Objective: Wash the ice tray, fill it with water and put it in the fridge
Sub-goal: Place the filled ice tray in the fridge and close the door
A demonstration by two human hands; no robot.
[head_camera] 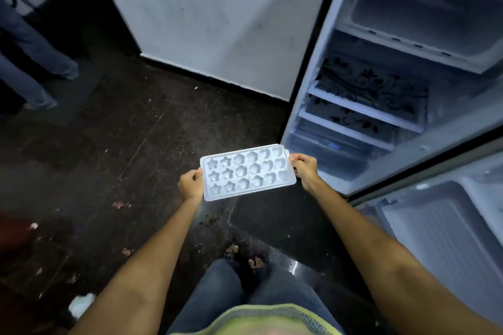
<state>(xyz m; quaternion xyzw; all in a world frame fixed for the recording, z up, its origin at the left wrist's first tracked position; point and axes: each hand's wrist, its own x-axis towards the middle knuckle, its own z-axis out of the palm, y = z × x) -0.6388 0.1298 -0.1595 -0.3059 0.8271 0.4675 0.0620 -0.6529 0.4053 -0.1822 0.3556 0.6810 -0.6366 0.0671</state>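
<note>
The person held the ice tray point(248, 172) level in front of the open fridge point(381, 84), over the dark floor point(109, 171). The left hand point(190, 185) gripped the tray's left end and the right hand point(304, 168) gripped its right end, fingers curled round the rim on both sides.

By the look of it, this was the last step: carrying the tray to the fridge. The next move would call for keeping the tray flat while lifting it up and to the right toward the top compartment point(424, 8), then sliding it in without tipping.

Whether the moulds held water was hard to tell; the pale plastic and dim light gave no clear sign. The fridge door point(449, 226) was cut off at the right edge. A second person's legs point(35, 62) stood at the far left, the rest out of view.
</note>
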